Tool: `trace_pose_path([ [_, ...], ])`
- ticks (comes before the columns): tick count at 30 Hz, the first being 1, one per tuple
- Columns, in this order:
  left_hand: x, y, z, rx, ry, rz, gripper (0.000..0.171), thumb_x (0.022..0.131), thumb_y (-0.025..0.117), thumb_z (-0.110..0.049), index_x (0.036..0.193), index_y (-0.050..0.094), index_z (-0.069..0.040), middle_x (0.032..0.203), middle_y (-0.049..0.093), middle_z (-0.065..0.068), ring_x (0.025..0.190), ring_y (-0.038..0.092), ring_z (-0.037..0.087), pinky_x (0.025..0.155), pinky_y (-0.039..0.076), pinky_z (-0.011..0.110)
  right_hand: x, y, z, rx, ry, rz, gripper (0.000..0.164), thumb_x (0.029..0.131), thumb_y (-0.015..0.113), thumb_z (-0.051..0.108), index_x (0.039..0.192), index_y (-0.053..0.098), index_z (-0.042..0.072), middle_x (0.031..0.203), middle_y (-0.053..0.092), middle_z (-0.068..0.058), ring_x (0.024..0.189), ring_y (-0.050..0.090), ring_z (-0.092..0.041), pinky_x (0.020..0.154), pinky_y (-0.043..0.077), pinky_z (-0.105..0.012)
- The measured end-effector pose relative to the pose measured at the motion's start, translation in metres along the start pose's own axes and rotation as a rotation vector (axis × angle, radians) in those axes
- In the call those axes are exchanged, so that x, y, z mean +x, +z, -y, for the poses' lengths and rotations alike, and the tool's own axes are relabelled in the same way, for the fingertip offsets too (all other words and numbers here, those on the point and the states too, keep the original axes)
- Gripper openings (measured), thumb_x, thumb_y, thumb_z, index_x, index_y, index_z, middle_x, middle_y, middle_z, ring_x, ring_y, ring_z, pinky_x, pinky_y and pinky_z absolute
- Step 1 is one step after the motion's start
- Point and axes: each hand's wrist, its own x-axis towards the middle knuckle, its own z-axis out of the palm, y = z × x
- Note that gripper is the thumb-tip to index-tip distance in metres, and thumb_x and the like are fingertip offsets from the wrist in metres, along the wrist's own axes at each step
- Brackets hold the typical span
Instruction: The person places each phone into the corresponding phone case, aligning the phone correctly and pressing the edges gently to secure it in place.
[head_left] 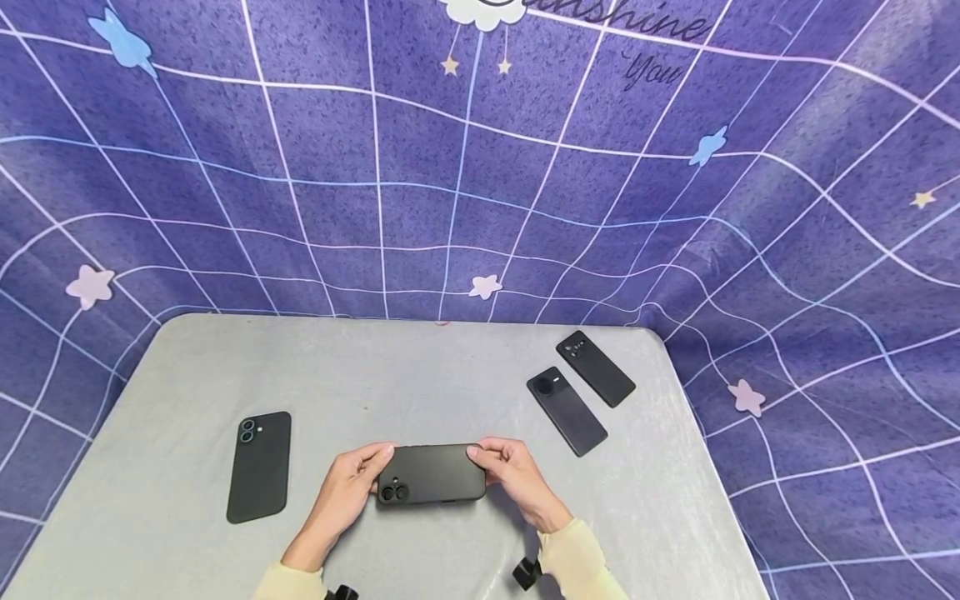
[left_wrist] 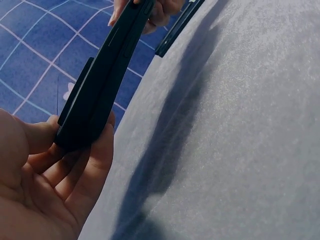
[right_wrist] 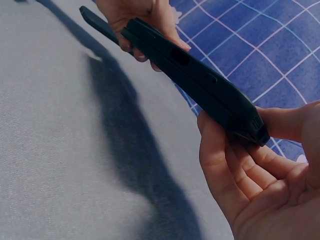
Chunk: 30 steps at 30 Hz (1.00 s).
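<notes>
A black smartphone (head_left: 435,473) is held sideways between both hands above the table, its back with two camera lenses facing the head camera. My left hand (head_left: 351,485) grips the camera end, thumb on the back and fingers beneath, as the left wrist view shows the phone's edge (left_wrist: 107,75) too. At the opposite end, my right hand (head_left: 519,477) pinches the phone between thumb and curled fingers; the right wrist view shows this grip on the phone's narrow side (right_wrist: 200,82). The phone's screen side is hidden from the head view.
To the left lies another black phone (head_left: 259,467), camera side up. On the right, a dark phone with a round camera (head_left: 567,412) and a second black phone (head_left: 596,368) lie side by side at a slant. Purple gridded cloth (head_left: 420,208) hangs behind the grey table (head_left: 360,367).
</notes>
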Motion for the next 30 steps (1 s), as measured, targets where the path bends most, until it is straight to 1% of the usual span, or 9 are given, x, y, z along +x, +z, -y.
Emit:
trace_pose_path([
  [6, 0.0004, -0.0001, -0.0002, -0.004, 0.000, -0.008, 0.043, 0.110, 0.064, -0.034, 0.134, 0.072, 0.001, 0.104, 0.081, 0.007, 0.076, 0.070, 0.011, 0.076, 0.054, 0.022, -0.0006, 0.0009, 0.0009, 0.007, -0.010, 0.006, 0.032, 0.105, 0.069, 0.015, 0.112, 0.069, -0.016, 0.087, 0.079, 0.001, 0.072, 0.072, -0.008, 0.070, 0.057, -0.022],
  [12, 0.0005, 0.0007, -0.0004, -0.017, 0.005, -0.016, 0.041, 0.110, 0.065, -0.033, 0.132, 0.074, 0.001, 0.100, 0.082, 0.007, 0.075, 0.071, 0.012, 0.077, 0.054, 0.022, -0.0007, 0.0015, 0.0008, 0.025, -0.003, -0.001, 0.032, 0.105, 0.069, 0.015, 0.112, 0.069, -0.016, 0.087, 0.079, 0.001, 0.073, 0.073, -0.008, 0.071, 0.058, -0.023],
  [19, -0.0018, 0.0011, 0.0003, -0.046, -0.005, -0.021, 0.042, 0.109, 0.065, -0.034, 0.131, 0.073, 0.001, 0.103, 0.082, 0.007, 0.079, 0.072, 0.012, 0.078, 0.054, 0.021, -0.0020, 0.0042, 0.0007, 0.048, 0.026, -0.021, 0.029, 0.105, 0.071, 0.019, 0.110, 0.072, -0.010, 0.086, 0.079, 0.003, 0.071, 0.071, -0.008, 0.072, 0.057, -0.023],
  [26, -0.0044, 0.0013, -0.0004, -0.048, -0.021, -0.045, 0.041, 0.108, 0.067, -0.033, 0.129, 0.074, 0.001, 0.102, 0.082, 0.008, 0.081, 0.072, 0.012, 0.076, 0.054, 0.022, -0.0034, 0.0075, -0.0010, 0.071, 0.032, -0.015, 0.021, 0.105, 0.071, 0.021, 0.100, 0.074, 0.001, 0.082, 0.077, 0.007, 0.070, 0.069, -0.006, 0.072, 0.055, -0.022],
  [28, -0.0046, 0.0012, -0.0011, -0.049, -0.020, -0.048, 0.040, 0.108, 0.067, -0.033, 0.129, 0.075, 0.000, 0.101, 0.082, 0.007, 0.081, 0.071, 0.011, 0.076, 0.054, 0.021, -0.0034, 0.0080, -0.0010, 0.085, 0.032, -0.014, 0.020, 0.105, 0.071, 0.022, 0.100, 0.074, 0.003, 0.083, 0.078, 0.006, 0.072, 0.071, -0.006, 0.074, 0.056, -0.023],
  [30, -0.0045, 0.0004, -0.0022, -0.041, -0.008, -0.056, 0.040, 0.109, 0.066, -0.033, 0.129, 0.074, 0.001, 0.101, 0.082, 0.007, 0.080, 0.070, 0.010, 0.075, 0.053, 0.021, -0.0032, 0.0088, -0.0007, 0.098, 0.035, -0.015, 0.020, 0.105, 0.071, 0.022, 0.104, 0.074, 0.002, 0.087, 0.080, 0.005, 0.076, 0.073, -0.008, 0.077, 0.057, -0.024],
])
